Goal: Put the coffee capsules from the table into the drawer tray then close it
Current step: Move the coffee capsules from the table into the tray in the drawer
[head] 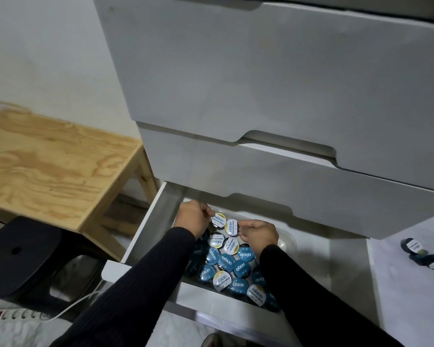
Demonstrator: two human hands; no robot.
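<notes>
Landmark: the open bottom drawer, pulled out under two closed ones.

Nearest, inside its front edge, capsules lie packed lid-up, blue and white-gold, filling the clear tray row by row.

Past those, both hands work at the far rows. Left hand: grip narrow, fingertips pinching a white-gold capsule by its rim, probably to seat it flat. Right hand: fingers curled close at the next white capsule; whether it holds or only nudges, I cannot tell.

Left of the drawer, the wooden counter shows no capsules on its visible part. Right of the drawer, dark capsules lie on the floor. Drawer not yet closed.
</notes>
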